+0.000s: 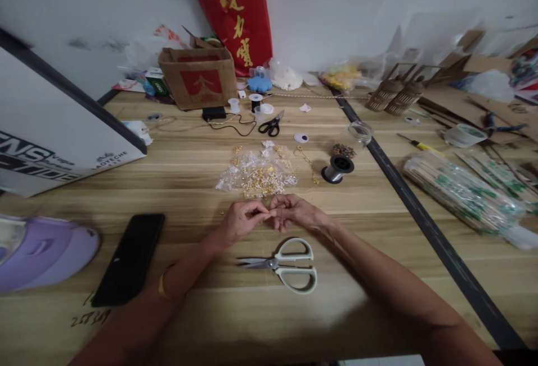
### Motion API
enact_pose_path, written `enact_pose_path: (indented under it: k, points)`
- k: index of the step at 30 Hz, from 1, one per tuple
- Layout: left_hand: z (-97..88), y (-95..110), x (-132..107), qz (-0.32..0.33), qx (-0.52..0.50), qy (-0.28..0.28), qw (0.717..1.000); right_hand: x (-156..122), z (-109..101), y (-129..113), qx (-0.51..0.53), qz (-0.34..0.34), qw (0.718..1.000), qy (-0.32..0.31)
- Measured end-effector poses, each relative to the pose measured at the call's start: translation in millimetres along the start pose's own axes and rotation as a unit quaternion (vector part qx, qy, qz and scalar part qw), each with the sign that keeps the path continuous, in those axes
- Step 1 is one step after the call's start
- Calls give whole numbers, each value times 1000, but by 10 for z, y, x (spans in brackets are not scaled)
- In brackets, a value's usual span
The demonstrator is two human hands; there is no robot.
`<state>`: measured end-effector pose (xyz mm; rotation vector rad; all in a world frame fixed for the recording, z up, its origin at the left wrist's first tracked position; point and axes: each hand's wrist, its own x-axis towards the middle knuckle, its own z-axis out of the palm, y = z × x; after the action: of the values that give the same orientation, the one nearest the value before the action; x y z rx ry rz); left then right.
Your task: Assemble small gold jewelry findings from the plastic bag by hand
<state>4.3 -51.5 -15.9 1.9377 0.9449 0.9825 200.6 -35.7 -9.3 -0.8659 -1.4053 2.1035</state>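
Observation:
My left hand [244, 220] and my right hand [294, 212] meet fingertip to fingertip just above the wooden table [189, 186]. Both pinch something tiny that I cannot make out. Right behind them lies a heap of small clear bags with gold-coloured bits [258, 172]. A gold chain [309, 163] lies to the right of the heap, beside a spool of thin wire [337, 168]. White-handled scissors [281, 265] lie shut on the table just in front of my hands.
A black phone [129, 256] lies at the left, a purple cap [40, 251] beyond it. Black scissors [272, 125], small spools, a cardboard box [197, 77] and a red bag [235, 13] stand at the back. Bagged sticks [462, 192] lie at the right.

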Motion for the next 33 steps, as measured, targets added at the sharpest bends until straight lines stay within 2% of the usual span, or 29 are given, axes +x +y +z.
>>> enact_pose_path:
  k: [4,10,16,20,33]
  points:
    - [-16,30,25,-68,-18,-17,997,11,26,-6,-6,-17,999,33]
    - [-43,65,60,-141,-113,-14,983,12,94,-42,-8,-48,996,72]
    - [-64,90,79,-160,-161,4,974,-15,168,-46,-54,-98,991,78]
    - [-59,114,85,-163,-171,6,972,-3,201,-6,-94,-116,983,103]
    - [-57,81,74,-159,-167,-3,973,6,195,20,-155,-140,971,119]
